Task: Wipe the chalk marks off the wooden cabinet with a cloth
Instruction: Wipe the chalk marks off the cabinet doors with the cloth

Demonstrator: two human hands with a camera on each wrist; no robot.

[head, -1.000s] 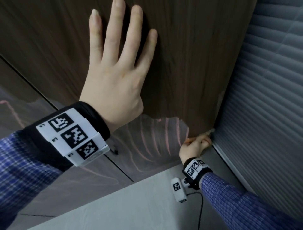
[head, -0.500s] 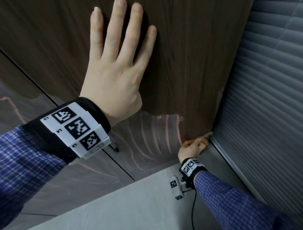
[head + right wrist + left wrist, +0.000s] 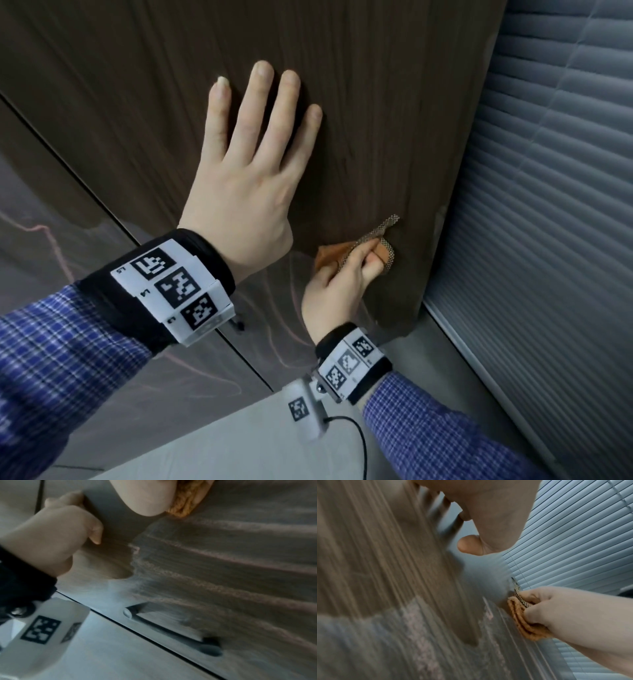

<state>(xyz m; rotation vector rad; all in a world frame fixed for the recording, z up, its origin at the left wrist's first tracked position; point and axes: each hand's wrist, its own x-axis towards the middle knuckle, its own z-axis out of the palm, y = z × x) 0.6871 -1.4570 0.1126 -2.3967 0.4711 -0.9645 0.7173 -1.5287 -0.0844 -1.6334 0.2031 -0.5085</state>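
Observation:
My left hand (image 3: 253, 164) lies flat on the dark wooden cabinet door (image 3: 376, 85), fingers straight and spread. Below and to its right, my right hand (image 3: 342, 277) grips a folded orange cloth (image 3: 330, 257) with a checkered edge and presses it against the door near its right edge. The cloth (image 3: 522, 623) shows bunched under the fingers in the left wrist view. Pinkish chalk marks (image 3: 274, 329) streak the lower part of the door below both hands, and more chalk marks (image 3: 223, 561) run in bands in the right wrist view. The upper door looks dark and free of marks.
A second cabinet door (image 3: 41, 240) on the left carries faint pink lines. A dark bar handle (image 3: 171, 628) sits by the seam between doors. Grey window blinds (image 3: 548, 171) stand right of the cabinet. Pale floor (image 3: 222, 445) lies below.
My right hand has moved up from the door's bottom right corner with the cloth. The chalk bands there are mostly gone. My left hand sits lower in the view, still flat on the door.

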